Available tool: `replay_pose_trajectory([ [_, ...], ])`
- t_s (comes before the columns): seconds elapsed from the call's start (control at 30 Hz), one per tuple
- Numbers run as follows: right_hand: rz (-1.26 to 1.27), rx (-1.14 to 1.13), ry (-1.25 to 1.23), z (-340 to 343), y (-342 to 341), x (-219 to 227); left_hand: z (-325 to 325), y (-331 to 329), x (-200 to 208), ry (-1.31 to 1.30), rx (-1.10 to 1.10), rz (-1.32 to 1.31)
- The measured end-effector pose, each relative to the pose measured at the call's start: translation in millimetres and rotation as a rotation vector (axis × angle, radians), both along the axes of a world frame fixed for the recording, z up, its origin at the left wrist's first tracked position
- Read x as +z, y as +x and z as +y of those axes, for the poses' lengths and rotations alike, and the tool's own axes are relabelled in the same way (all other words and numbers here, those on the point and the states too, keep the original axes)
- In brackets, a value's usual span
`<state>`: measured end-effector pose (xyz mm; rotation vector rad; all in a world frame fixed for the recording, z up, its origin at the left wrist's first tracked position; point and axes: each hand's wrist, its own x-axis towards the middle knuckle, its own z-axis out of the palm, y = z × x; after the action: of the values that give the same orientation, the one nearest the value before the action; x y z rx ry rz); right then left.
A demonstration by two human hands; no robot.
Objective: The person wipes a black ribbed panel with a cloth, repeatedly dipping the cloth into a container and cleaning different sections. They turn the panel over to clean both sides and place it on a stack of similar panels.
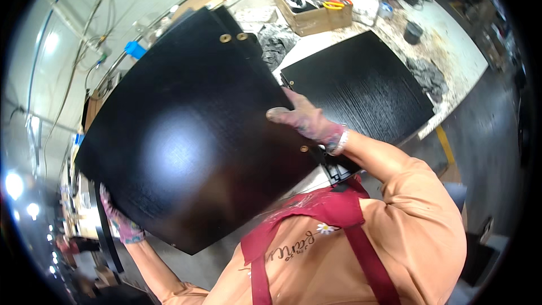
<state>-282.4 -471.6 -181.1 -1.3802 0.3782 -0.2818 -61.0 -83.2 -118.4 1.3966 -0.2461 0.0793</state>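
A large glossy black panel [192,130] is tilted up in front of me, with brass-coloured round fittings near its right edge. My gloved left hand [119,217] grips its lower left edge, with part of the fingers hidden by the board. At the right edge my gloved right hand [307,120] is closed on it, thumb on the face and the other fingers largely out of sight. A second black panel [361,87] with a streaky sheen lies flat on the worktable [451,51], just beyond my right hand.
On the table's far side stands a wooden box [316,21] with orange-handled scissors [337,4] on its rim. Crumpled dark cloths [427,78] and a dark cup [412,33] lie to the right. Hoses [90,34] hang along the left wall.
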Motion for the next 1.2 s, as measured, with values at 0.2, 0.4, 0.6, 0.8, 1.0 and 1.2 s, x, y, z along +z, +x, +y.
replay_pose_trajectory([
  [0.2, -0.205, -0.136, -0.288, 6.9, 40.0, -64.7, 76.6, 123.2, -125.6, 0.365, 0.156, -0.667],
  [0.4, 0.171, -0.121, -0.500, 1.8, 1.6, -43.1, 75.2, 110.3, -162.2, 0.065, 0.061, -0.355],
  [0.6, 0.095, 0.153, -0.473, -4.3, -10.9, -21.5, 102.7, 81.6, -147.7, 0.014, -0.274, -0.202],
  [0.8, 0.052, 0.203, -0.143, -7.8, -20.4, -46.4, 85.6, 51.9, -118.0, -0.123, -0.470, 0.010],
  [1.0, -0.145, 0.098, -0.150, -36.3, -55.9, -76.2, 60.6, 13.2, -62.3, -0.332, -0.200, -0.073],
  [1.2, -0.456, -0.179, -0.232, -36.2, -64.1, -121.0, 37.5, 2.8, -56.4, 0.056, -0.263, -0.202],
])
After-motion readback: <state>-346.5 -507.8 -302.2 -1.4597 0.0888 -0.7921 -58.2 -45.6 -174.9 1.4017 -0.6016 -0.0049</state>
